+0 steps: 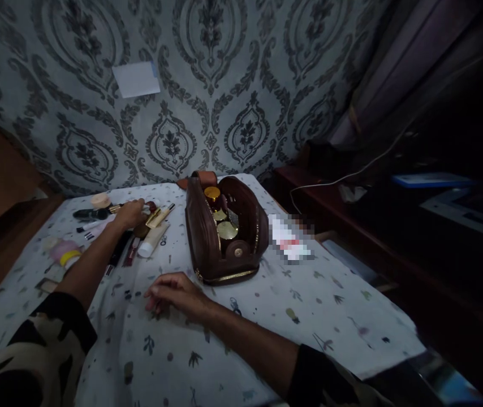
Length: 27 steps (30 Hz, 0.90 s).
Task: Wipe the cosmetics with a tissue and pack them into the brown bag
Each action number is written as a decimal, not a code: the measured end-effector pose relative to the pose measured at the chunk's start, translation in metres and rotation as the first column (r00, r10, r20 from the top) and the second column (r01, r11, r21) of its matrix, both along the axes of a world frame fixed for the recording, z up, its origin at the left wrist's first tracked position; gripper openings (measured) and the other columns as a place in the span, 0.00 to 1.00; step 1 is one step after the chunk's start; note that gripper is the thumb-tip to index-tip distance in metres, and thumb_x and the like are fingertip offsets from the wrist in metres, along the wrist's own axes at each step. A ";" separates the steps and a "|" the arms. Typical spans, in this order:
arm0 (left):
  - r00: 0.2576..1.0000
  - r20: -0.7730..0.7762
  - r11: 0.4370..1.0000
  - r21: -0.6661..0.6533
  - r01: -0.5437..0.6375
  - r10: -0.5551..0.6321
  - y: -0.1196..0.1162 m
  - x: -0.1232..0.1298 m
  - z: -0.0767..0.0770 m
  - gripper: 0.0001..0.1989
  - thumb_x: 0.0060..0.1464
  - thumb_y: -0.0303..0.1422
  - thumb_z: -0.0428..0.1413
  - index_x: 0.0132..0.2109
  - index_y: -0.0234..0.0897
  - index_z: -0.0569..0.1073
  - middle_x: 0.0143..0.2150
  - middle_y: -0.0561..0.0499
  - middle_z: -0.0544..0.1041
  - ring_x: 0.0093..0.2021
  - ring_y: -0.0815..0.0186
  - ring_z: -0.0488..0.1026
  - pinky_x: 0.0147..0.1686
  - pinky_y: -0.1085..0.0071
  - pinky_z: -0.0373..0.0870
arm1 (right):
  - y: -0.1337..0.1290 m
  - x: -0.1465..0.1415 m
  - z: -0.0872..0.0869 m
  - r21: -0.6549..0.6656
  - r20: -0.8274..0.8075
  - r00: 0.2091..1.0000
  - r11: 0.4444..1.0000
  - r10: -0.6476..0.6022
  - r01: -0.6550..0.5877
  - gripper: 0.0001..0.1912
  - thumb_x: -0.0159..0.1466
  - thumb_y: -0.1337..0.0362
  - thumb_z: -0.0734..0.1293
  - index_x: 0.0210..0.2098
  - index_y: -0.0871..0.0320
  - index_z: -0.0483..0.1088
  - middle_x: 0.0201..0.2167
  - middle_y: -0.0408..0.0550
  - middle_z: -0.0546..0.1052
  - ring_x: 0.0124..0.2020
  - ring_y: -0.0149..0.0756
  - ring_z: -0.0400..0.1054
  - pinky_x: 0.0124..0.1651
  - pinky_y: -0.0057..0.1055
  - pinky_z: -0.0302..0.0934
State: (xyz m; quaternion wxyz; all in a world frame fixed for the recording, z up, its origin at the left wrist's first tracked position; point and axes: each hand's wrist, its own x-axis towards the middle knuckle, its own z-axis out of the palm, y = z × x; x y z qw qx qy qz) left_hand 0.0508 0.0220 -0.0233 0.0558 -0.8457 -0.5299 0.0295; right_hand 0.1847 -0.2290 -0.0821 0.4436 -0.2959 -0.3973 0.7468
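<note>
My left hand [131,214] reaches in among cosmetics on the left of the cloth, near a small dark red item [151,207] and a gold item [154,217]. Its fingertips are partly hidden, so what it grips, if anything, is unclear. My right hand [176,294] rests on the cloth in front of the bag, fingers curled, and I cannot make out anything in it. An open brown leather bag [202,237] stands mid-table with gold-lidded jars [227,230] inside. Beside my left hand lie a white tube [152,242] and a black pen-like item [118,252].
A patterned white cloth [224,345] covers the table. At the left are a dark brush [91,215], a round beige item [100,200] and a yellow-banded bottle [70,258]. A blurred packet [288,240] lies right of the bag. A white cable [352,177] runs behind.
</note>
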 end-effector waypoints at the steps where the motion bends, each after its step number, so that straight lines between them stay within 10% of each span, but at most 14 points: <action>1: 1.000 -0.002 1.000 0.008 -0.001 0.001 0.000 0.000 -0.001 0.19 0.54 0.34 0.52 0.52 0.31 0.68 0.52 0.32 0.75 0.53 0.47 0.72 0.47 0.61 0.67 | 0.000 0.000 0.000 -0.005 -0.002 1.000 1.000 0.004 -0.004 0.31 0.46 0.41 0.75 0.32 0.64 0.74 0.24 0.43 0.77 0.22 0.25 0.67 0.30 0.26 0.60; 14: 0.947 0.256 0.971 0.085 -0.221 0.193 -0.037 -0.014 0.024 0.19 0.50 0.45 0.53 0.43 0.34 0.70 0.38 0.40 0.76 0.42 0.48 0.75 0.37 0.63 0.69 | 0.001 0.002 0.001 -0.016 -0.067 0.998 1.000 -0.014 0.013 0.31 0.44 0.41 0.77 0.32 0.64 0.75 0.24 0.44 0.77 0.23 0.26 0.69 0.31 0.26 0.62; 19: 0.667 0.724 0.984 -0.138 -0.111 0.177 -0.112 -0.029 0.033 0.25 0.44 0.52 0.54 0.43 0.37 0.71 0.35 0.48 0.77 0.35 0.55 0.73 0.34 0.64 0.69 | 0.001 0.001 0.001 -0.072 -0.259 0.958 0.991 -0.124 0.109 0.41 0.45 0.46 0.79 0.54 0.54 0.71 0.44 0.50 0.78 0.37 0.35 0.75 0.38 0.31 0.67; 23: 0.669 0.726 0.984 -0.173 -0.046 0.159 -0.191 -0.032 0.012 0.21 0.44 0.54 0.57 0.35 0.41 0.71 0.28 0.52 0.75 0.30 0.56 0.73 0.28 0.63 0.68 | 0.002 -0.005 -0.002 -0.093 -0.361 0.918 0.986 -0.163 0.139 0.45 0.48 0.45 0.78 0.61 0.46 0.63 0.58 0.50 0.71 0.41 0.33 0.74 0.44 0.35 0.69; 27: 0.720 0.686 0.994 0.081 0.069 -0.106 -0.238 -0.030 -0.011 0.16 0.52 0.52 0.55 0.35 0.44 0.69 0.36 0.48 0.74 0.39 0.51 0.73 0.36 0.58 0.72 | -0.003 -0.013 -0.005 -0.082 -0.377 0.917 0.991 -0.129 0.106 0.33 0.56 0.43 0.73 0.56 0.51 0.68 0.51 0.48 0.75 0.40 0.32 0.71 0.40 0.28 0.66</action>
